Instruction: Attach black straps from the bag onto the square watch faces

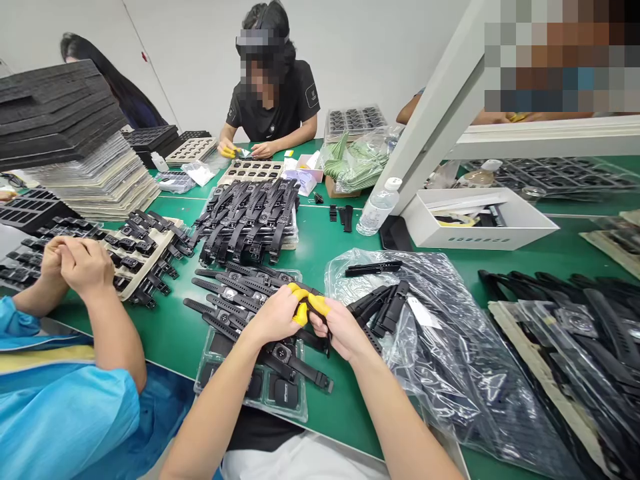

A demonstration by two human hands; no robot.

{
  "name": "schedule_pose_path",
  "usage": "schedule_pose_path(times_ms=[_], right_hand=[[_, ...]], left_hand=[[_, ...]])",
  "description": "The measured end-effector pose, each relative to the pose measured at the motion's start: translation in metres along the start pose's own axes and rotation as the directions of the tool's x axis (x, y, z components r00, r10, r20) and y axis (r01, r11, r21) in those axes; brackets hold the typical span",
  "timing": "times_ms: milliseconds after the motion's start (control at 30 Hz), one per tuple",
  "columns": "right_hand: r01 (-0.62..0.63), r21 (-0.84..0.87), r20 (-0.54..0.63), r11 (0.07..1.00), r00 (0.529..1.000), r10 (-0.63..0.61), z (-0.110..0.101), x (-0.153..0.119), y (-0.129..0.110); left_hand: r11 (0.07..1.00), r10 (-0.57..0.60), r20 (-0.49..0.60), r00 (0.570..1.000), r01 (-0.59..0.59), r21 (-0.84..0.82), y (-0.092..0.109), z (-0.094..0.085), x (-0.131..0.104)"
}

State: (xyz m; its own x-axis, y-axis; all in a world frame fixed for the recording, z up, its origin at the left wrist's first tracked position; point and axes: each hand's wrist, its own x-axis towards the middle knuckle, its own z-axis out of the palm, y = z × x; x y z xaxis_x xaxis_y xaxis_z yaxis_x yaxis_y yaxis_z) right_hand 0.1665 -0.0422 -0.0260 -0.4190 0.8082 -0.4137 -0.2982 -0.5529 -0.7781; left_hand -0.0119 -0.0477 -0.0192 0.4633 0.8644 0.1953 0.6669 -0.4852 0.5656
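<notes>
My left hand (277, 313) and my right hand (345, 330) meet over the table's front part, yellow finger cots on several fingertips. Both are closed around a black watch strap (328, 345), mostly hidden by the fingers; whether a watch body is attached I cannot tell. Just left of and below them, black smartwatches with straps (227, 319) lie in rows across a clear plastic tray (301, 405). One smartwatch (283, 352) rests near my left wrist. To the right, loose black straps (387, 310) lie on a clear plastic bag (450, 333).
Stacked trays of watches (247, 220) stand ahead. A water bottle (380, 207), a dark phone (395, 233) and a white box (480, 220) sit behind the bag. A co-worker's hands (85, 267) are at left; another person (273, 100) works opposite. More watch trays (570, 333) lie right.
</notes>
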Motion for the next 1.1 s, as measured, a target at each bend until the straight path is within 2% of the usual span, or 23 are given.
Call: schedule_pose_path(times_ms=[167,400,533,733,833,933,1033,1100], right_hand=[[0.012,0.018,-0.017,1.0,1.0,-0.012,0.0,0.0,0.001],[0.003,-0.009,-0.019,1.0,1.0,-0.003,-0.001,0.001,0.001],[0.023,-0.042,-0.02,0.999,1.0,-0.024,0.001,0.001,0.002],[0.096,-0.074,-0.026,0.993,0.995,-0.098,0.005,-0.001,-0.001],[0.169,-0.048,-0.048,0.984,0.984,-0.172,0.004,-0.002,-0.003],[0.204,-0.044,-0.015,0.978,0.979,-0.205,0.004,-0.002,-0.003],[0.153,-0.015,0.072,0.988,0.986,-0.151,0.005,-0.002,-0.001],[0.095,0.008,0.115,0.995,0.989,-0.095,0.006,-0.002,0.0]], left_hand=[[0.999,0.032,-0.026,0.999,-0.032,-0.032,-0.001,0.001,-0.002],[0.999,-0.01,0.042,0.999,0.009,0.039,0.001,0.001,0.0],[0.999,-0.011,0.031,0.999,0.009,0.047,-0.001,0.001,-0.001],[0.986,0.001,-0.051,0.999,-0.01,-0.167,-0.006,0.005,-0.003],[0.949,-0.099,-0.125,0.987,0.056,-0.31,-0.007,0.007,-0.002],[0.899,-0.203,-0.248,0.947,0.08,-0.43,-0.005,0.009,0.001],[0.843,-0.249,-0.347,0.904,0.026,-0.537,-0.002,0.011,0.004],[0.765,-0.328,-0.373,0.868,0.012,-0.644,-0.001,0.01,0.007]])
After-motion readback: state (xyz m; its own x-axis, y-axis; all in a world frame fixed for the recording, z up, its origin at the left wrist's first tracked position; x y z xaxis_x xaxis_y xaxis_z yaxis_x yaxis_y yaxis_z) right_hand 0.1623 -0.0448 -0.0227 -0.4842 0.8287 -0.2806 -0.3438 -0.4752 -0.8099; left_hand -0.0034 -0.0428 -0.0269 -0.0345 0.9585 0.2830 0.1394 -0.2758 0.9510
